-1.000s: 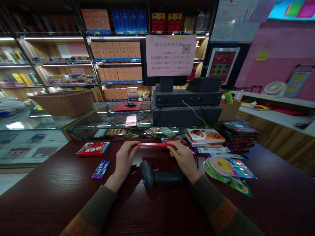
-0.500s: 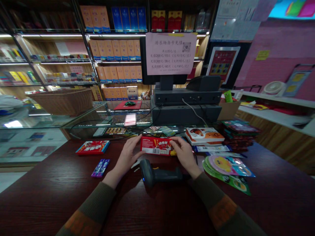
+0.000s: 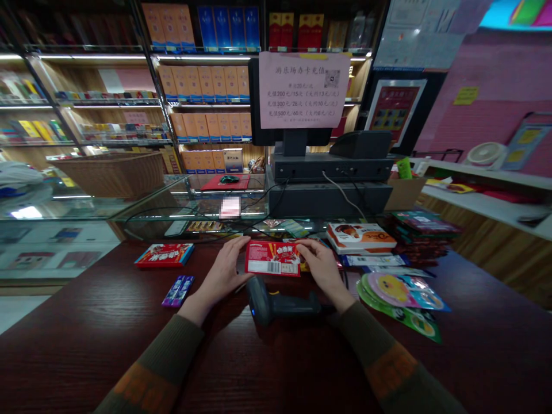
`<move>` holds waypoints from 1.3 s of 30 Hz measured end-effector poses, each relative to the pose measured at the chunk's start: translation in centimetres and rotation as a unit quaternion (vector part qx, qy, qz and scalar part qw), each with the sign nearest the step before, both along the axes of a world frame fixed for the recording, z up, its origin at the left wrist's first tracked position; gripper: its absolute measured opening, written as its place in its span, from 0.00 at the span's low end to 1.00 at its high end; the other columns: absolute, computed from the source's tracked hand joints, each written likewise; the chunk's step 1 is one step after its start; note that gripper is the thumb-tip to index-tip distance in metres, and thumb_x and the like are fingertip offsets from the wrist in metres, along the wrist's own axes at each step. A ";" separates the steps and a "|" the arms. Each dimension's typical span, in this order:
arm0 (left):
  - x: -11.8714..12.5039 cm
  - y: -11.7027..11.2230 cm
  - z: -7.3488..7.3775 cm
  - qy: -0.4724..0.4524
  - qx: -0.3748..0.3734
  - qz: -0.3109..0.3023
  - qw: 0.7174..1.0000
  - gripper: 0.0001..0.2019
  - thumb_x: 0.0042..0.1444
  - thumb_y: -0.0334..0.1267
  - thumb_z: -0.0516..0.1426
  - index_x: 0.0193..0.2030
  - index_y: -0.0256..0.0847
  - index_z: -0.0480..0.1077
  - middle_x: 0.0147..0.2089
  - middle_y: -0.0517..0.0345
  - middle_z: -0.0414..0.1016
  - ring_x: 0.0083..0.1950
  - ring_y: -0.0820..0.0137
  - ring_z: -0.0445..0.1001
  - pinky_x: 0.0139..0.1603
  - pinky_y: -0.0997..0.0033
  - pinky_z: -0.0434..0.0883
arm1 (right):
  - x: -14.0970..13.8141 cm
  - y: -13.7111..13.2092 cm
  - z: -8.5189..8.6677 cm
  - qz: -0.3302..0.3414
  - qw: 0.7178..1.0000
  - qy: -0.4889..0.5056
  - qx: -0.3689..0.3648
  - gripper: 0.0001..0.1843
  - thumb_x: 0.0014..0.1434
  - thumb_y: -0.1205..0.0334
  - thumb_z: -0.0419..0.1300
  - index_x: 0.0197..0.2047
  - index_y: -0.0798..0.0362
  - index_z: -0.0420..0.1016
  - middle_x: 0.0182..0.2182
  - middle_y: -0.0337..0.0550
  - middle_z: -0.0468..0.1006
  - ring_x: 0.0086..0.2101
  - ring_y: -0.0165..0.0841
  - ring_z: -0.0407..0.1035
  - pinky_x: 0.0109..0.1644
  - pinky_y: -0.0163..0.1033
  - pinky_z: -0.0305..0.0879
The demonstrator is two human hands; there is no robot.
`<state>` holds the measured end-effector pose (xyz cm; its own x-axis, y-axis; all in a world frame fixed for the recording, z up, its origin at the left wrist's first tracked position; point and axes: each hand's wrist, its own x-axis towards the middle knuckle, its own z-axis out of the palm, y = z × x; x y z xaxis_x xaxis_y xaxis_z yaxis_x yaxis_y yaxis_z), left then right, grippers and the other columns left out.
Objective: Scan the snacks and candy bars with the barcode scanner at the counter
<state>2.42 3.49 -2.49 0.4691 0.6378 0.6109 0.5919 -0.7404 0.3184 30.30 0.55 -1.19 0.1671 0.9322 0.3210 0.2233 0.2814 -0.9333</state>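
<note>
A flat red snack box (image 3: 272,259) with a printed barcode faces me above the wooden counter. My right hand (image 3: 321,267) grips its right end between thumb and fingers. At the box's left end is my left hand (image 3: 226,267), its thumb and fingers spread apart; whether the fingertips touch the box I cannot tell. Just in front of the box, a black barcode scanner (image 3: 280,307) lies on its side with a small blue light showing. To the left lie another red and blue snack box (image 3: 164,255) and a pair of purple wrapped packets (image 3: 177,291).
At right lie an orange and white box (image 3: 361,237), colourful flat packages (image 3: 401,293) and a stack of dark packets (image 3: 425,233). A cash register (image 3: 330,184) with a paper sign (image 3: 304,92) stands behind. A wicker basket (image 3: 114,175) sits on the glass case at left.
The box's left end has dipped slightly, and my left thumb has come away from over its lower edge. My right hand keeps its grip. The view has shifted a little.
</note>
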 end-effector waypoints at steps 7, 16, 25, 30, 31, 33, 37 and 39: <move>-0.4 0.0 0.3 0.015 -0.009 -0.013 1.000 0.41 0.55 0.40 0.65 0.72 0.44 0.50 0.70 0.43 0.60 0.71 0.56 0.60 0.72 0.48 0.60 | -0.2 0.0 -0.3 0.009 1.000 -0.005 -0.004 0.18 0.57 0.49 0.61 0.42 0.54 0.80 0.39 0.46 0.83 0.38 0.37 0.76 0.45 0.42 0.71; -0.6 -0.6 1.0 0.046 -0.017 -0.008 0.999 0.44 0.56 0.39 0.63 0.75 0.48 0.45 0.70 0.45 0.59 0.71 0.56 0.62 0.72 0.50 0.63 | -0.8 0.0 -0.9 0.031 0.999 0.040 -0.015 0.19 0.57 0.47 0.63 0.44 0.52 0.79 0.40 0.45 0.83 0.39 0.39 0.76 0.44 0.43 0.72; -0.9 -0.4 0.8 0.071 0.021 0.040 0.996 0.40 0.52 0.43 0.66 0.71 0.45 0.56 0.65 0.44 0.66 0.65 0.53 0.67 0.67 0.48 0.67 | -0.1 -0.5 -0.6 0.079 0.985 -0.136 0.073 0.31 0.58 0.57 0.64 0.65 0.48 0.69 0.64 0.50 0.70 0.57 0.42 0.70 0.55 0.48 0.72; -1.1 -0.4 0.7 0.080 0.024 0.050 0.995 0.40 0.52 0.44 0.66 0.70 0.45 0.56 0.65 0.44 0.66 0.65 0.53 0.66 0.67 0.48 0.66 | 0.4 -0.8 -0.6 0.143 0.948 -0.261 0.113 0.42 0.57 0.65 0.64 0.72 0.43 0.57 0.70 0.49 0.59 0.67 0.42 0.57 0.61 0.50 0.69; -1.1 -0.4 0.7 0.082 0.025 0.049 0.995 0.40 0.52 0.44 0.66 0.70 0.45 0.56 0.65 0.44 0.66 0.65 0.53 0.66 0.67 0.48 0.66 | 0.4 -0.9 -0.7 0.143 0.941 -0.279 0.124 0.42 0.57 0.67 0.63 0.73 0.43 0.55 0.70 0.48 0.59 0.68 0.41 0.55 0.66 0.51 0.64; -1.1 -0.4 0.7 0.084 0.029 0.048 0.995 0.40 0.53 0.44 0.65 0.70 0.45 0.56 0.66 0.44 0.65 0.66 0.53 0.65 0.68 0.48 0.65 | 0.5 -0.9 -0.8 0.142 0.929 -0.310 0.145 0.43 0.59 0.70 0.61 0.74 0.41 0.52 0.70 0.47 0.58 0.69 0.39 0.53 0.72 0.53 0.53; -1.1 -0.3 0.6 0.086 0.034 0.043 0.995 0.39 0.53 0.44 0.65 0.70 0.45 0.56 0.67 0.43 0.63 0.68 0.52 0.64 0.68 0.47 0.65 | 0.6 -1.0 -0.7 0.144 0.915 -0.341 0.162 0.45 0.60 0.71 0.61 0.75 0.41 0.47 0.71 0.47 0.56 0.70 0.39 0.51 0.74 0.52 0.49; -1.1 -0.4 0.7 0.084 0.036 0.041 0.995 0.39 0.53 0.44 0.65 0.70 0.44 0.55 0.67 0.43 0.63 0.67 0.53 0.64 0.68 0.47 0.65 | 0.7 -1.1 -0.7 0.141 0.911 -0.352 0.162 0.46 0.60 0.70 0.61 0.75 0.41 0.46 0.71 0.48 0.56 0.70 0.40 0.51 0.74 0.53 0.49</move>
